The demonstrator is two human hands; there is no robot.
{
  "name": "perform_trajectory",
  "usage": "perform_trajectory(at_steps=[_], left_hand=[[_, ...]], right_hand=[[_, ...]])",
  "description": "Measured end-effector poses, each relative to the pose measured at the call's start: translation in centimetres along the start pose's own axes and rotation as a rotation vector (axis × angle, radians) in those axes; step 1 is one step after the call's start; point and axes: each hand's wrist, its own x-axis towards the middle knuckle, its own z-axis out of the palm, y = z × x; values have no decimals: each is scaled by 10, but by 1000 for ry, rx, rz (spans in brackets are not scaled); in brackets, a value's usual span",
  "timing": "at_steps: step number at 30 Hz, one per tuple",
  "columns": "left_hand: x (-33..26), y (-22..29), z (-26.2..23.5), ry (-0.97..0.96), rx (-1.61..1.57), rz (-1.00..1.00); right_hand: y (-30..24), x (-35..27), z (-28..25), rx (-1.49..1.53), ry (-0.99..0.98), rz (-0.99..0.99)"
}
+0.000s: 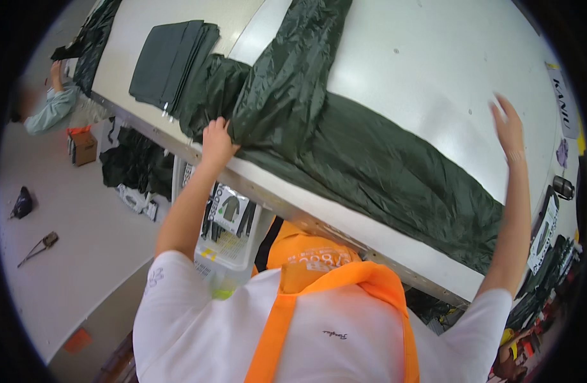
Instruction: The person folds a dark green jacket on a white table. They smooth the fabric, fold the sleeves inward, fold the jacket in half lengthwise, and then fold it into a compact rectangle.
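A long dark green shiny garment (pixel 344 153) lies spread along the near side of a white table (pixel 427 64). My left hand (pixel 217 142) grips the garment's bunched end at the table's near edge. Raised over the bare tabletop beyond the garment's right part, my right hand (pixel 510 131) has its fingers spread and holds nothing. A white shirt with orange apron straps fills the lower part of the view.
A stack of folded dark fabric (pixel 169 60) lies at the table's left end. A clear bin with packaged garments (pixel 226 223) stands under the table. Another person in a light blue sleeve (pixel 47 105) is at far left, near a cardboard box (pixel 82 145). Dark clothes lie on the floor.
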Motion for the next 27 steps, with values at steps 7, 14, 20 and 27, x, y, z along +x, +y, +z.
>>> perform_trajectory(at_steps=[7, 14, 20, 27], left_hand=[[8, -9, -7, -21, -143, 158], [9, -18, -8, -61, -267, 109], [17, -31, -18, -75, -419, 197], [34, -52, -54, 253, -660, 528]], right_hand=[[-318, 207, 121, 39, 220, -499], [-406, 288, 213, -411, 42, -390], [-289, 257, 101, -172, -37, -89], [-66, 1, -213, 94, 173, 302]])
